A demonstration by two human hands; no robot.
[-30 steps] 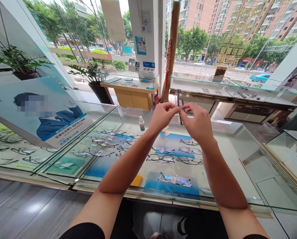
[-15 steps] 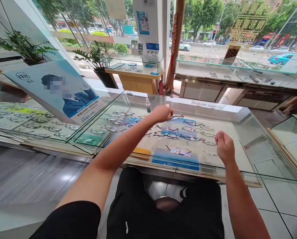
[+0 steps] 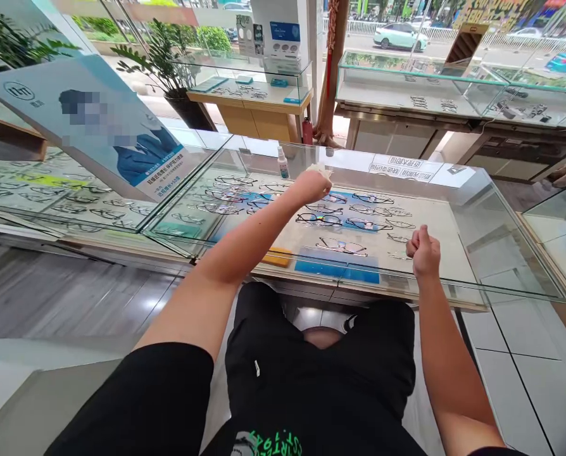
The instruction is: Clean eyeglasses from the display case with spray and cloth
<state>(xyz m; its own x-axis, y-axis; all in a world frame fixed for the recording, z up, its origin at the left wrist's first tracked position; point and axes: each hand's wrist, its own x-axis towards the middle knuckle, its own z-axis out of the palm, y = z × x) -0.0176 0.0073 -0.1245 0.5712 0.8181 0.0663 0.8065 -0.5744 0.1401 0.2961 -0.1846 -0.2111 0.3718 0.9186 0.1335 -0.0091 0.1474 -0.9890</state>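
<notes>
My left hand (image 3: 313, 186) is closed on a crumpled pale cloth (image 3: 320, 170), held over the far part of the glass display case (image 3: 468, 247). Just left of the hand, a small white spray bottle (image 3: 282, 163) stands upright on the glass. My right hand (image 3: 426, 253) is a fist with the thumb uppermost, above the case's right part. Whatever it may hold is hidden. Under the glass lie several rows of eyeglasses (image 3: 342, 246), some over blue sheets (image 3: 311, 266).
A tilted advertising board (image 3: 93, 126) stands at the left, beside another case of eyeglasses. An orange-yellow box (image 3: 276, 256) lies at the case's near side. More glass counters (image 3: 392, 120), a potted plant (image 3: 188, 109) and a wooden post (image 3: 329, 76) are behind.
The view has tipped downward, so the case sits higher in the picture. More of the pale cloth shows at my left hand. My right hand remains closed.
</notes>
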